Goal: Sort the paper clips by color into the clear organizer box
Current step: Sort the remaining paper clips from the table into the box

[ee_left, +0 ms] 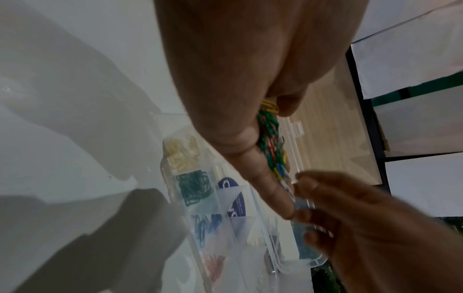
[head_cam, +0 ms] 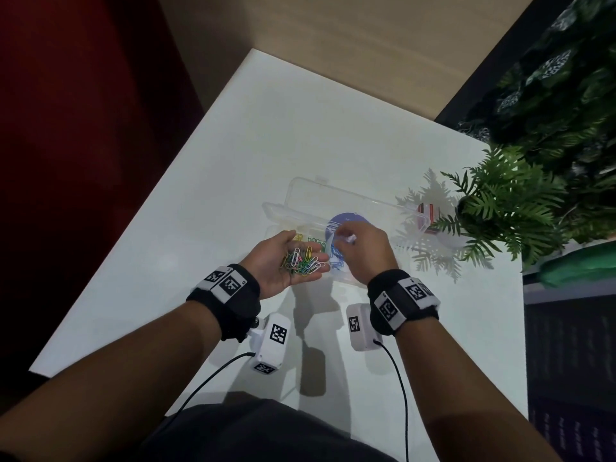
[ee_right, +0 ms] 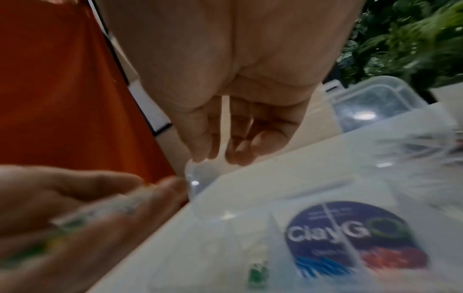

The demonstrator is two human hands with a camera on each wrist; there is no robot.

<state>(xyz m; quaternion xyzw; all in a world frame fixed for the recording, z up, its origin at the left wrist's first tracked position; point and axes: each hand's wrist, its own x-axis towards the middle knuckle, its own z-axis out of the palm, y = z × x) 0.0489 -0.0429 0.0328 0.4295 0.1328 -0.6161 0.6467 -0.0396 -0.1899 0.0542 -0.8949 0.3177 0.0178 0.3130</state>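
My left hand (head_cam: 293, 255) lies palm up over the near edge of the clear organizer box (head_cam: 366, 203) and carries a heap of mixed coloured paper clips (head_cam: 304, 261). My right hand (head_cam: 348, 239) hovers over the box's middle and pinches one white paper clip (ee_left: 295, 179) between thumb and fingertip. The left wrist view shows separate compartments of yellow clips (ee_left: 180, 154), green clips (ee_left: 194, 187), blue clips (ee_left: 205, 226) and red clips (ee_left: 215, 263). The box lid stands open at the far side. A round blue sticker (ee_right: 350, 234) shows through the box.
The box sits on a white table (head_cam: 233, 135) whose left edge drops to a dark floor. A potted fern (head_cam: 500, 201) stands at the right edge, with a small red and white item (head_cam: 428, 211) beside it. Cables trail from both wrist units.
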